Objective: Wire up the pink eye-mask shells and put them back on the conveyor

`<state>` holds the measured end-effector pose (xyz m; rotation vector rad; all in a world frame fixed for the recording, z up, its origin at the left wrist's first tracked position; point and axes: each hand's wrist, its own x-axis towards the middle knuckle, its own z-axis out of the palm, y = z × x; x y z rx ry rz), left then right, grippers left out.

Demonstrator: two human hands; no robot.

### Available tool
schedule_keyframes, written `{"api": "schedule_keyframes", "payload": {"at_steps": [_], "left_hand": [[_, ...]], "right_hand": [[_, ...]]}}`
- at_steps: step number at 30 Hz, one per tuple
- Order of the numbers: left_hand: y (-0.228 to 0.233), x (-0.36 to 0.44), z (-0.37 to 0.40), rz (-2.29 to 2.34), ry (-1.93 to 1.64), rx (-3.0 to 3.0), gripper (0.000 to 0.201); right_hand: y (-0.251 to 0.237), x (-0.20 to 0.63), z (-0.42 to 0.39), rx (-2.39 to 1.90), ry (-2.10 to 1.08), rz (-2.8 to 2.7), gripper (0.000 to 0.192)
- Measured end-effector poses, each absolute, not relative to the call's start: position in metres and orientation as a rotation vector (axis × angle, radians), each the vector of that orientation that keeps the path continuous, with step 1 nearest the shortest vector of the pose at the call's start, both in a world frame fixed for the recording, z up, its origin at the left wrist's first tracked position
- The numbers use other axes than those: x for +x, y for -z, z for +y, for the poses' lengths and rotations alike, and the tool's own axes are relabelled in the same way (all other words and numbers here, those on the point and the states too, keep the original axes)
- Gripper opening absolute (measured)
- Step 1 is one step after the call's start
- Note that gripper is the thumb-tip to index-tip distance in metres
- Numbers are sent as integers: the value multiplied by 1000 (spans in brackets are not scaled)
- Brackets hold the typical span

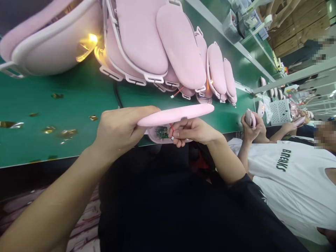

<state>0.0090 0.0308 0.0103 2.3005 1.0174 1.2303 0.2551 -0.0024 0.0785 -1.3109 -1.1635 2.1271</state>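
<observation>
While the left hand [119,127] pinches the pink cover [175,114] above the table [78,101] edge, right-hand fingers [183,133] clamp the base [160,134]; we judge its red wire [171,127] could get trapped.

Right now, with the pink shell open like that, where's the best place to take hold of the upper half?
Probably the bare right end of the upper pink shell half, pinched from the right across its thin edge. The left hand already covers the left end, and the right hand and red wires sit below the middle at the lower half.
</observation>
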Motion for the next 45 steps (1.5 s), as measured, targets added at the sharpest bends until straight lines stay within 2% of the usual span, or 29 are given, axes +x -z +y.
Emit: {"api": "schedule_keyframes", "payload": {"at_steps": [2,4,8,10,12,21,32,37,42,45], "left_hand": [[-9,9,31,1033,-1211,2306,39],[-9,9,32,1038,-1201,2318,39],[-8,9,34,1001,-1195,2362,38],[-8,9,34,978,-1208,2378,37],[-7,10,34,961,-1228,2381,36],[-5,8,32,1020,-1093,2361,39],[-6,9,35,943,-1257,2446,33],[-6,8,33,992,-1129,2397,35],[-6,7,33,937,-1198,2359,32],[-8,8,34,962,-1217,2350,32]], "right_hand": [[-78,254,-2,-1359,-2105,-1204,37],[-77,252,-4,-1414,-1973,-1324,29],[-76,245,-12,-1514,-1332,-1904,10],[-74,242,-16,-1506,-1066,-2109,14],[-70,241,-19,-1508,-938,-2180,18],[-65,240,-24,-1644,-762,-2242,19],[-62,245,-23,-1526,-588,-2472,20],[-52,244,-25,-1452,-490,-2373,16],[-51,244,-24,-1454,-471,-2315,17],[-59,240,-29,-1468,-282,-2259,17]]}}
